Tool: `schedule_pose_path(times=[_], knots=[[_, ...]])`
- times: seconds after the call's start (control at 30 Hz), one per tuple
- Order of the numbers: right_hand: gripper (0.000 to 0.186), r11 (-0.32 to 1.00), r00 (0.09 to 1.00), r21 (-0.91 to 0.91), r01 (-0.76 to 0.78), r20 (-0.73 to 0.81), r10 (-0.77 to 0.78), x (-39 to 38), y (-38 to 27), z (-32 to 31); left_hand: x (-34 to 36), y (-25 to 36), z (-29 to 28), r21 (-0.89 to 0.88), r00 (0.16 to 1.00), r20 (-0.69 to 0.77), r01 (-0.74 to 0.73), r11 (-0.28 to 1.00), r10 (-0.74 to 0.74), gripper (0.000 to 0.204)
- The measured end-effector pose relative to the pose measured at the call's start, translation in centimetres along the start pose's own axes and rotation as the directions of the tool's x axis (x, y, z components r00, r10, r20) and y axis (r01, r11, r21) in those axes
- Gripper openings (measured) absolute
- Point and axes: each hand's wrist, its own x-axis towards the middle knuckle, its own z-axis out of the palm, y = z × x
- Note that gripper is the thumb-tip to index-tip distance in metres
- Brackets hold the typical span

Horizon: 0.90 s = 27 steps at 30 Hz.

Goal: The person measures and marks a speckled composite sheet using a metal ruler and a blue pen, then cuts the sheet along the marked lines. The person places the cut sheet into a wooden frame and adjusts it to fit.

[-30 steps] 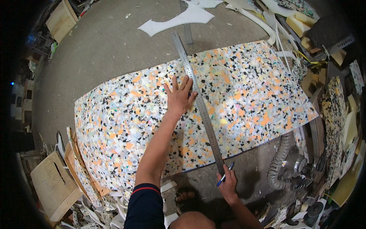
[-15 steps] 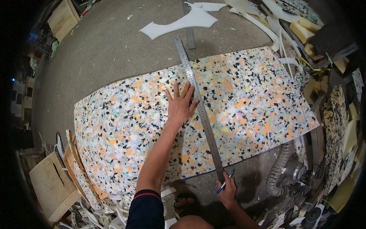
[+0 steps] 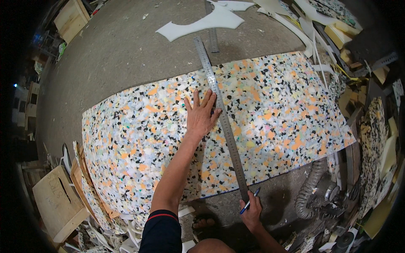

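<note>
A large speckled foam sheet lies on the floor, flecked with orange, black and white. Across it, from beyond its far edge to past its near edge, runs a long metal ruler. My left hand rests on the sheet with fingers spread, its fingertips and thumb against the ruler's left side. At the ruler's near end, my right hand is closed around a blue and white pen. The right fingers also touch the ruler's end; how they grip it is partly hidden.
A white foam offcut lies beyond the sheet, over a second metal ruler. Foam scraps and a ribbed hose crowd the right side. A wooden box stands at lower left. My foot is by the near edge.
Both hands, the ruler and the pen hold nearly the same places. The view has shifted slightly.
</note>
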Motion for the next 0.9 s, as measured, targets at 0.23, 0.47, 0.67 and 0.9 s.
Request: schedule_pose_path(times=[0.23,0.47,0.67,0.9], knots=[[0.053,1.0,1.0,-0.005,-0.007,-0.016,0.007,-0.5,0.3,0.0,-0.4,0.5,0.2,-0.016,1.0,0.009,-0.007,1.0,0.007,0.06],[0.057,1.0,1.0,-0.016,-0.019,-0.005,0.019,-0.5,0.2,0.3,-0.5,0.2,0.0,0.05,1.0,0.008,-0.004,0.999,0.004,0.061],[0.063,0.995,0.999,-0.085,-0.041,-0.001,0.041,-0.6,0.2,0.0,-0.5,0.1,-0.1,0.043,1.0,0.011,-0.005,0.999,0.005,0.061],[0.064,0.986,0.997,-0.163,-0.045,0.052,0.054,-2.3,0.5,-0.2,-1.2,0.2,-0.3,0.036,0.999,0.032,0.004,0.999,-0.005,0.061]])
